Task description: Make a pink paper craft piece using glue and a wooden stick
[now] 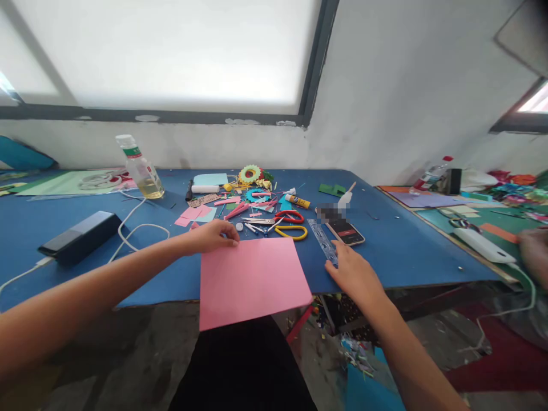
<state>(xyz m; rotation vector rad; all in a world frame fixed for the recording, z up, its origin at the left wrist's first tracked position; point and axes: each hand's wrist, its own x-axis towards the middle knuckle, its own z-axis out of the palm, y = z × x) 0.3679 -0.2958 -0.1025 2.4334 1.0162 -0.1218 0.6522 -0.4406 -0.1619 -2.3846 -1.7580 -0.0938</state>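
Note:
A sheet of pink paper (pixel 252 279) lies over the front edge of the blue table, its near part sticking out above my lap. At its upper left edge is my left hand (pixel 217 235), fingers curled and thumb against the sheet. My right hand (pixel 353 268) closes around the near end of a clear ruler (pixel 321 235), which lies flat beside a phone (pixel 346 233). Scissors with red and yellow handles (pixel 291 231) rest between the two hands, just beyond the paper. Several pens (pixel 259 228) lie by the scissor blades.
Paper scraps (pixel 194 214), a glue stick (pixel 297 201) and a white glue bottle (pixel 345 200) sit farther back. To the left stand a bottle of yellowish liquid (pixel 148 177) and a dark box (pixel 81 237) with a white cable. At right, another person's hand (pixel 535 251) is over a green table.

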